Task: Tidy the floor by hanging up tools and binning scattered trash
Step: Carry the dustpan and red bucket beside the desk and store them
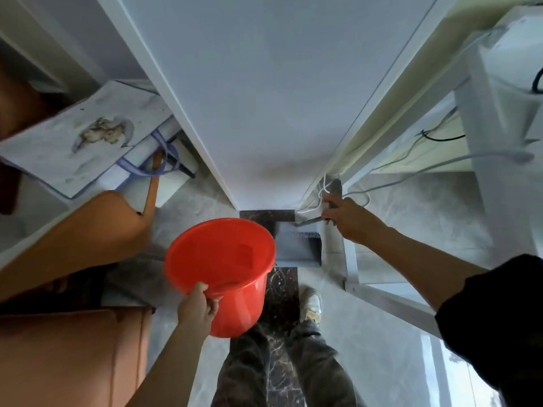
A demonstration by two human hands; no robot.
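Observation:
My left hand (pixel 197 308) grips the near rim of a red plastic bucket (pixel 223 268), held tilted above the floor in the middle of the view. My right hand (pixel 345 214) is closed on the grey handle of a grey dustpan (pixel 298 245), which hangs low against the foot of a white wall panel, just right of the bucket. The dustpan's toothed edge shows below its handle. I cannot tell what lies inside the bucket or the pan.
A white wall panel (pixel 264 98) rises ahead. White cables (pixel 320 198) trail by my right hand. An orange chair back (pixel 88 230) and a white bag with blue handles (pixel 88 136) crowd the left. A metal frame (pixel 382 295) runs at right. My shoe (pixel 311 304) stands on dark marble tile.

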